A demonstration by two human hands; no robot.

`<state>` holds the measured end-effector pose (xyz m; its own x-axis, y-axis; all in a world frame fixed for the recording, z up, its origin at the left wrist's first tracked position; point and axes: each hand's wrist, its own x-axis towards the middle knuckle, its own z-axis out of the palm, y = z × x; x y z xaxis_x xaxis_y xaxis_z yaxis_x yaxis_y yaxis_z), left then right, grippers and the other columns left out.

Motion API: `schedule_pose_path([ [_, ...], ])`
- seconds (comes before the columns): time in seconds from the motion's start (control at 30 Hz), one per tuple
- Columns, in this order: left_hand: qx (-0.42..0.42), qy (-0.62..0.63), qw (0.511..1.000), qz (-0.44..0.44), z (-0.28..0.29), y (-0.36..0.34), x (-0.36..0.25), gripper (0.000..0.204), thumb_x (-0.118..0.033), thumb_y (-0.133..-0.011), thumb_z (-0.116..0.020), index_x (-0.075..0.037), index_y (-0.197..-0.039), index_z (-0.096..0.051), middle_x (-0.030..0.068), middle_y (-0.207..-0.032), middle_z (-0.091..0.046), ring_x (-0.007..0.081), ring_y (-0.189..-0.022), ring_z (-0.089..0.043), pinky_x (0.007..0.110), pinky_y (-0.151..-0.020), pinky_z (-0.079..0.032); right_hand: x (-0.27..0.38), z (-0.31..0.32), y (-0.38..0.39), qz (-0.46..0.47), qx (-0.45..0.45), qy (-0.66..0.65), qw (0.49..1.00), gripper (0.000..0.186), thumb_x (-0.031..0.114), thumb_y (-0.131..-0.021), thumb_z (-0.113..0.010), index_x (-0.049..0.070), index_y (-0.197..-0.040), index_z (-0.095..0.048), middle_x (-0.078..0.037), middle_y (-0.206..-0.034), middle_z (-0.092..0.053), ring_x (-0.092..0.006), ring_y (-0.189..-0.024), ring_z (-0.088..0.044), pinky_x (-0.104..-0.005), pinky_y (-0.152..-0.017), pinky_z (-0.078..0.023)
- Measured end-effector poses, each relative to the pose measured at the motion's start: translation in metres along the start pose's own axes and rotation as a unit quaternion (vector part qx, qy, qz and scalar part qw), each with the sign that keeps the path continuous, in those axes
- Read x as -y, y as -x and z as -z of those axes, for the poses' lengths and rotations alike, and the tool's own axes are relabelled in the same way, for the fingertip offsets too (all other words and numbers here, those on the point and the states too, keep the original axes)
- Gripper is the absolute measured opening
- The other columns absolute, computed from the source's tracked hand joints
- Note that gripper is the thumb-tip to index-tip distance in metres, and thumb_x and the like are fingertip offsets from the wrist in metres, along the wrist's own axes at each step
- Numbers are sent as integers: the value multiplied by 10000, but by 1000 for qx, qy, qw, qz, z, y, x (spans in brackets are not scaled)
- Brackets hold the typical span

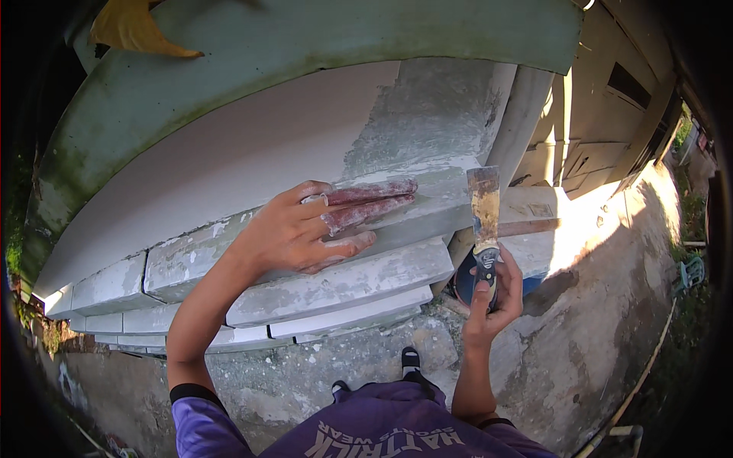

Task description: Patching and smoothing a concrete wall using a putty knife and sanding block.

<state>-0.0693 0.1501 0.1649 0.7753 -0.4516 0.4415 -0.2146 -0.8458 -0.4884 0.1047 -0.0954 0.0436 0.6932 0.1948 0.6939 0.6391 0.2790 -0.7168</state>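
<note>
My left hand (305,229) lies on the white-smeared stepped ledge (336,286), fingers stretched out, two of them covered in red, powder-coated material. My right hand (492,298) holds a putty knife (484,206) upright by its dark handle, its stained metal blade at the right end of the ledge. Above the ledge, the wall panel (244,141) is smooth white on the left, with a rough grey patch (427,107) on the right. A blue round container (531,288) is partly hidden behind my right hand.
A mossy green curved edge (305,30) with a yellow leaf (141,30) crosses the top. A stained concrete floor (550,343) surrounds my sandalled feet. A sunlit beige wall (595,137) stands at right. A pale pipe (637,382) and plants edge the floor.
</note>
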Motion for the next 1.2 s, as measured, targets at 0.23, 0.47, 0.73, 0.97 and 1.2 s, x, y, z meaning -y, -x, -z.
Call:
schedule_pose_path([
  [0.23, 10, 26, 989, 144, 31, 20, -19, 436, -81, -694, -723, -271, -1085, -744, 65, -1111, -729, 285, -1058, -680, 411, -935, -494, 16, -40, -52, 51, 54, 143, 987, 497, 161, -958, -639, 27, -1425, -535, -84, -1031, -685, -191, -873, -518, -337, -950, -298],
  [0.47, -139, -81, 962, 219, 36, 101, -2, 406, -32, -681, -699, -204, -1041, -772, 118, -1205, -692, 349, -1137, -637, 410, -957, -468, 14, -94, -49, 120, 48, 222, 966, 507, 159, -933, -676, 107, -1426, -572, 22, -719, -506, -112, -652, -433, -328, -738, -217],
  [0.73, -65, 10, 926, 372, 36, 109, -8, 332, 39, -796, -682, -99, -1097, -699, 59, -1079, -745, 334, -1135, -601, 438, -1067, -365, 18, -114, -51, 113, -28, 260, 958, 456, 179, -935, -683, 140, -1385, -619, 25, -647, -517, -131, -570, -392, -330, -715, -208],
  [0.97, 0, -8, 900, 437, 38, 89, -12, 433, -167, -843, -727, -208, -1267, -654, 30, -1127, -716, 320, -807, -563, 396, -894, -443, 25, -121, -43, 87, -35, 253, 963, 445, 181, -944, -677, 148, -1384, -620, 19, -637, -515, -127, -568, -392, -335, -712, -210],
  [1.2, 87, 84, 852, 509, 44, 85, -12, 546, -270, -825, -751, -217, -1349, -603, 38, -1260, -664, 318, -1025, -551, 417, -1013, -399, 33, -120, -50, 124, -76, 323, 935, 403, 193, -915, -716, 188, -1317, -678, 34, -643, -537, -127, -560, -396, -339, -717, -236],
])
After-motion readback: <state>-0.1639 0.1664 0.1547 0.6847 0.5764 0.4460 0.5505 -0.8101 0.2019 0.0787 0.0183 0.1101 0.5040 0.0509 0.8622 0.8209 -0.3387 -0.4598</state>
